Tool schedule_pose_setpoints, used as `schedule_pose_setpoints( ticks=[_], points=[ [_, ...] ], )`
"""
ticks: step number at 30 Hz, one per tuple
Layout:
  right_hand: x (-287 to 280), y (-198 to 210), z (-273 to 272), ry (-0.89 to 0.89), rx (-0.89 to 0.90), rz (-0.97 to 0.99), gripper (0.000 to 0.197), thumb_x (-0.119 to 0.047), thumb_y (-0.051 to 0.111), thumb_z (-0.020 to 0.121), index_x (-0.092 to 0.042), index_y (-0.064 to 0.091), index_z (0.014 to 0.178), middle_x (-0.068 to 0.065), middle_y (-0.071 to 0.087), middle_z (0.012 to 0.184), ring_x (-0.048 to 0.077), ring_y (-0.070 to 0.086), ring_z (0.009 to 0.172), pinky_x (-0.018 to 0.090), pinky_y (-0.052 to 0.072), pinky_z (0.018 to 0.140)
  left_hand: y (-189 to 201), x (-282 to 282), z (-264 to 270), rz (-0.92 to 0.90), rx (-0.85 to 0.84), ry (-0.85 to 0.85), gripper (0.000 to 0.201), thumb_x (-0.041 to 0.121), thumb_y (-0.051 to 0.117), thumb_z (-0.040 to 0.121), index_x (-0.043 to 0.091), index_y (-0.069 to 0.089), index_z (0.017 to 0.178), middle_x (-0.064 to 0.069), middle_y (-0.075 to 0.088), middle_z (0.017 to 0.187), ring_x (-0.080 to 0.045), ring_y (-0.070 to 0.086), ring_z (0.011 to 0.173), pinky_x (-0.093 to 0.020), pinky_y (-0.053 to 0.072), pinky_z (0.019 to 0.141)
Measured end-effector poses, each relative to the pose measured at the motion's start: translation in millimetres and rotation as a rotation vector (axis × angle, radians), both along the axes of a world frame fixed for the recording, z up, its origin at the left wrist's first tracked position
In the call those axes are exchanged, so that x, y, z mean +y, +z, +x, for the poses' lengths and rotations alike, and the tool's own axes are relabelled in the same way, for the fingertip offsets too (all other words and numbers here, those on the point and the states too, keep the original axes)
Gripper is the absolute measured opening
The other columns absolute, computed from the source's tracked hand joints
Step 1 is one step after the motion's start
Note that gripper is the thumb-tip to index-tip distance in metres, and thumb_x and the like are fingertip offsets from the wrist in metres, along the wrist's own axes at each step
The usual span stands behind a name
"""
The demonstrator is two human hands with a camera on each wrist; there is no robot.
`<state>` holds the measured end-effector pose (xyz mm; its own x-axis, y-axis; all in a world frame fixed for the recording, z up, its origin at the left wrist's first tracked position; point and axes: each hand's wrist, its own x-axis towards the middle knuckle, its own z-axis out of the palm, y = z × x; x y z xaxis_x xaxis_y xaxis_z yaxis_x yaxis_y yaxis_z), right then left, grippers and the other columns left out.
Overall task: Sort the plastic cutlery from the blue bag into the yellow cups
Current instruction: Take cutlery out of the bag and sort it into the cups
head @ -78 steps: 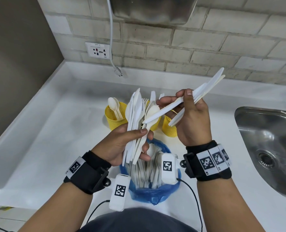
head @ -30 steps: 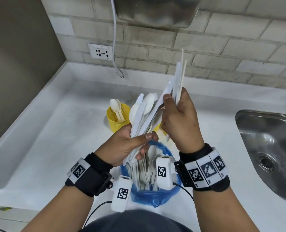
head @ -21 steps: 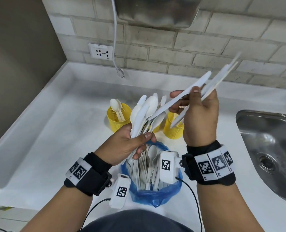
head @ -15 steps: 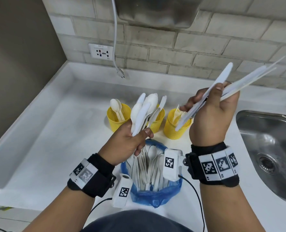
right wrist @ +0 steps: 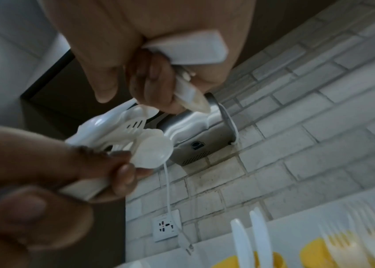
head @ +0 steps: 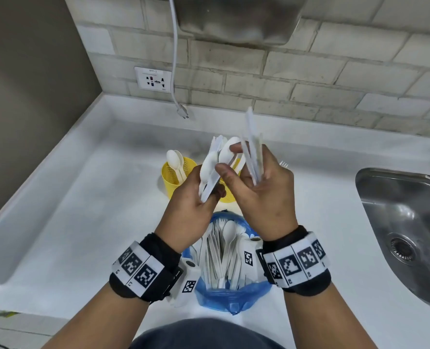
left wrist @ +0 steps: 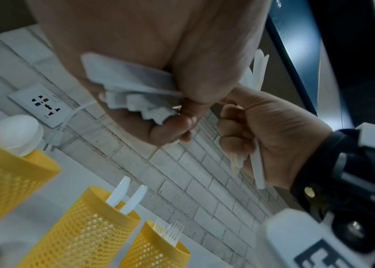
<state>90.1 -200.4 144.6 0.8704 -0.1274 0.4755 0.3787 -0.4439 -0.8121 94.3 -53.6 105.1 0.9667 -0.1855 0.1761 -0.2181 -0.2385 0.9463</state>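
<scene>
My left hand (head: 204,190) grips a mixed bundle of white plastic cutlery (head: 210,165) upright above the yellow cups. My right hand (head: 227,159) holds several plastic knives (head: 253,147) against its palm, and its thumb and forefinger reach to a spoon in that bundle. Three yellow mesh cups stand in a row: spoons in the left cup (left wrist: 5,181), knives in the middle cup (left wrist: 83,232), forks in the right cup (left wrist: 156,250). The blue bag (head: 234,295) with more cutlery stands below my wrists. My hands hide most of the middle and right cups in the head view.
A steel sink (head: 405,222) is sunk into the white counter (head: 83,210) at the right. On the brick wall are a socket (head: 153,80), a dangling plug (head: 182,112) and a steel appliance (head: 234,18). A dark wall closes the left side.
My right hand has swung back from the right, over the fork cup, to the left hand's bundle, turning its knives upright. The left hand has stayed in place with its bundle.
</scene>
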Motion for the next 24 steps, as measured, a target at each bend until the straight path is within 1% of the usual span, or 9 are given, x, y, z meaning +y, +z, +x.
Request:
schedule_pose_setpoints(
  ticks=[4, 8, 12, 15, 16, 19, 20, 23, 24],
  points=[
    [0.7, -2.3, 0.2, 0.003, -0.001, -0.112, 0.034, -0.024, 0.080, 0.088, -0.019, 0.065, 0.118, -0.025, 0.051, 0.057, 0.001, 0.054, 0.055, 0.006, 0.037, 0.059, -0.2, 0.7, 1.2, -0.004, -0.011, 0.023, 0.036, 0.019, 0.055, 0.105, 0.027, 0.051, 0.140, 0.008, 0.070, 0.115, -0.008, 0.066, 0.109, -0.030, 0.056, 0.095],
    [-4.0, -0.3, 1.6, 0.118, 0.096, 0.060, 0.027, -0.015, 0.078, 0.089, -0.033, 0.060, 0.098, -0.017, 0.048, 0.055, 0.004, 0.048, 0.053, 0.022, 0.046, 0.062, -2.2, 0.4, 0.5, 0.010, -0.013, 0.016, 0.041, 0.019, 0.057, 0.104, 0.029, 0.049, 0.144, 0.009, 0.070, 0.119, -0.007, 0.067, 0.111, -0.031, 0.056, 0.096],
    [-5.2, 1.5, -1.1, 0.263, 0.188, 0.036, 0.037, -0.013, 0.077, 0.090, -0.037, 0.056, 0.072, -0.009, 0.051, 0.057, 0.007, 0.050, 0.056, 0.026, 0.048, 0.061, -1.9, 1.8, 2.8, 0.015, -0.047, 0.007, 0.043, 0.021, 0.055, 0.104, 0.028, 0.047, 0.146, 0.015, 0.066, 0.129, 0.000, 0.060, 0.120, -0.011, 0.046, 0.095],
    [-5.3, 0.9, -3.0, 0.264, 0.187, 0.058, 0.015, -0.015, 0.074, 0.093, -0.023, 0.068, 0.083, 0.003, 0.070, 0.073, 0.021, 0.067, 0.071, 0.041, 0.057, 0.073, -0.8, 0.9, 3.4, 0.052, -0.075, 0.011, 0.043, 0.025, 0.057, 0.104, 0.026, 0.048, 0.146, 0.016, 0.066, 0.127, 0.005, 0.060, 0.116, -0.004, 0.043, 0.089],
    [-5.2, 0.8, -3.3, 0.258, 0.176, 0.077, 0.010, -0.014, 0.073, 0.094, -0.022, 0.069, 0.088, 0.003, 0.072, 0.079, 0.021, 0.069, 0.076, 0.042, 0.057, 0.075, -0.7, 0.8, 3.5, 0.058, -0.085, 0.012, 0.042, 0.024, 0.057, 0.104, 0.025, 0.049, 0.145, 0.015, 0.067, 0.125, 0.004, 0.061, 0.114, -0.004, 0.044, 0.088],
    [-4.6, 2.5, -3.9, 0.227, 0.132, 0.117, 0.009, -0.016, 0.067, 0.099, -0.024, 0.068, 0.102, -0.010, 0.072, 0.085, 0.009, 0.068, 0.079, 0.027, 0.055, 0.076, -4.6, 3.2, 5.1, 0.128, -0.116, 0.029, 0.040, 0.024, 0.060, 0.103, 0.026, 0.050, 0.142, 0.015, 0.068, 0.115, 0.001, 0.065, 0.104, -0.011, 0.050, 0.084],
    [-5.1, 2.8, -3.6, 0.211, 0.119, 0.125, 0.007, -0.019, 0.065, 0.099, -0.023, 0.066, 0.106, -0.010, 0.071, 0.085, 0.009, 0.066, 0.078, 0.027, 0.054, 0.075, -6.3, 4.9, 5.4, 0.158, -0.120, 0.034, 0.042, 0.025, 0.061, 0.102, 0.027, 0.049, 0.142, 0.015, 0.068, 0.114, 0.001, 0.064, 0.103, -0.012, 0.051, 0.084],
    [-4.8, 2.3, -1.6, 0.161, 0.073, 0.084, 0.019, -0.028, 0.057, 0.101, -0.011, 0.063, 0.110, 0.008, 0.068, 0.090, 0.024, 0.063, 0.082, 0.044, 0.053, 0.077, -9.5, 8.6, 5.4, 0.208, -0.124, 0.052, 0.044, 0.028, 0.062, 0.101, 0.029, 0.047, 0.142, 0.018, 0.065, 0.114, 0.002, 0.063, 0.104, -0.010, 0.049, 0.083],
    [-4.2, 1.6, -0.8, 0.141, 0.046, 0.050, 0.021, -0.028, 0.054, 0.102, -0.009, 0.062, 0.110, 0.009, 0.065, 0.093, 0.023, 0.062, 0.085, 0.042, 0.052, 0.078, -9.4, 8.5, 5.3, 0.214, -0.126, 0.053, 0.044, 0.028, 0.062, 0.101, 0.029, 0.047, 0.142, 0.019, 0.065, 0.114, 0.002, 0.062, 0.104, -0.009, 0.049, 0.083]
  ],
)
